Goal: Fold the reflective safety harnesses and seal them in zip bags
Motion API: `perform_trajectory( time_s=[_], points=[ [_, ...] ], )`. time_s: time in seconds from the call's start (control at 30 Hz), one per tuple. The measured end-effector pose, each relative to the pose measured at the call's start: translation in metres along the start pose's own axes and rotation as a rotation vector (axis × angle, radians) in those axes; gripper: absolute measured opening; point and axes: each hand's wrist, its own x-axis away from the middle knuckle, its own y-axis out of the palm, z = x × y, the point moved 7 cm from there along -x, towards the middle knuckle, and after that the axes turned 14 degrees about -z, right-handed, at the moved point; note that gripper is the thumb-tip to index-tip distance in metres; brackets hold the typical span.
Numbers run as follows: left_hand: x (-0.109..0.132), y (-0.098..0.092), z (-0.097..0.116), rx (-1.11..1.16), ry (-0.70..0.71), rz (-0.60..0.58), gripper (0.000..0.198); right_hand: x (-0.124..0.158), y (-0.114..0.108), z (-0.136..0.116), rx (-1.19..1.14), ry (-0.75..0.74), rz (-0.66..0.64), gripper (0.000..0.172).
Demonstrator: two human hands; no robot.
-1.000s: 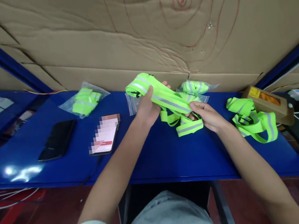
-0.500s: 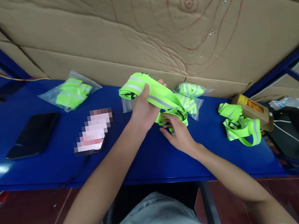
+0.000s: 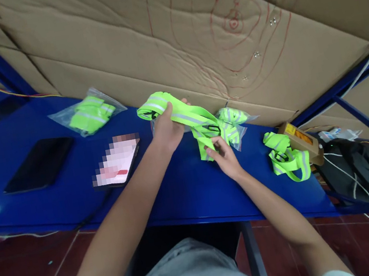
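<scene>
My left hand (image 3: 166,130) is closed around a neon-green reflective strap vest (image 3: 188,119), holding its folded upper end above the blue table (image 3: 186,190). My right hand (image 3: 222,156) pinches the lower hanging end of the same vest, fingers curled on the fabric. Just behind the vest lies a clear bag (image 3: 235,122) with another green vest folded inside it.
A bagged green vest (image 3: 89,113) lies far left on the table. A black phone (image 3: 39,163) and a lit phone (image 3: 117,160) lie left of my arms. A loose green vest (image 3: 285,157) and a brown box (image 3: 301,139) sit at right. Cardboard (image 3: 166,32) backs the table.
My right hand moved left and up along the vest, gathering its loose lower end toward the left hand. The view shifted a little to the right.
</scene>
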Motion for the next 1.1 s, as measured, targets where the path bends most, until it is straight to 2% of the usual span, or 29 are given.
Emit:
perform_trajectory(
  time_s=[0.17, 0.23, 0.33, 0.37, 0.47, 0.57, 0.67, 0.73, 0.77, 0.83, 0.93, 0.97, 1.0, 1.03, 1.1],
  points=[
    [-0.010, -0.020, 0.008, -0.016, 0.079, 0.099, 0.014, 0.003, 0.000, -0.005, 0.107, -0.048, -0.063, 0.025],
    [-0.012, -0.023, 0.009, -0.038, 0.099, 0.112, 0.015, 0.006, 0.001, -0.011, 0.266, -0.078, -0.070, 0.021],
    [-0.013, -0.025, 0.013, -0.079, 0.128, 0.121, 0.018, 0.011, 0.006, -0.021, 0.619, -0.164, -0.079, 0.004],
    [-0.013, -0.026, 0.014, -0.094, 0.133, 0.126, 0.018, 0.013, 0.010, -0.023, 0.741, -0.190, -0.091, 0.006],
    [-0.014, -0.027, 0.017, -0.129, 0.138, 0.126, 0.018, 0.018, 0.030, -0.027, 1.097, -0.236, -0.120, 0.016],
    [-0.013, -0.024, 0.020, -0.173, 0.156, 0.103, 0.019, 0.028, 0.066, -0.032, 1.360, -0.324, -0.151, 0.017],
    [-0.009, -0.018, 0.025, -0.267, 0.173, 0.108, 0.016, 0.042, 0.097, -0.046, 1.393, -0.509, -0.201, 0.019],
    [-0.004, -0.011, 0.023, -0.333, 0.147, 0.079, 0.017, 0.052, 0.099, -0.061, 1.297, -0.660, -0.182, 0.018],
    [-0.002, -0.006, 0.021, -0.358, 0.121, 0.044, 0.020, 0.055, 0.091, -0.070, 1.217, -0.716, -0.135, 0.018],
    [0.004, 0.006, 0.011, -0.398, 0.044, -0.056, 0.027, 0.057, 0.055, -0.085, 1.039, -0.738, 0.043, 0.022],
    [0.018, 0.026, -0.014, -0.462, -0.153, -0.263, 0.038, 0.051, -0.023, -0.087, 0.852, -0.498, 0.403, 0.033],
    [0.025, 0.033, -0.023, -0.487, -0.238, -0.345, 0.039, 0.048, -0.045, -0.085, 0.831, -0.410, 0.478, 0.038],
    [0.033, 0.040, -0.033, -0.514, -0.329, -0.433, 0.039, 0.046, -0.061, -0.083, 0.830, -0.361, 0.486, 0.043],
    [0.041, 0.047, -0.043, -0.545, -0.423, -0.529, 0.037, 0.041, -0.070, -0.082, 0.830, -0.336, 0.436, 0.048],
    [0.056, 0.059, -0.055, -0.625, -0.539, -0.694, 0.034, 0.033, -0.075, -0.082, 0.832, -0.323, 0.234, 0.057]
  ],
)
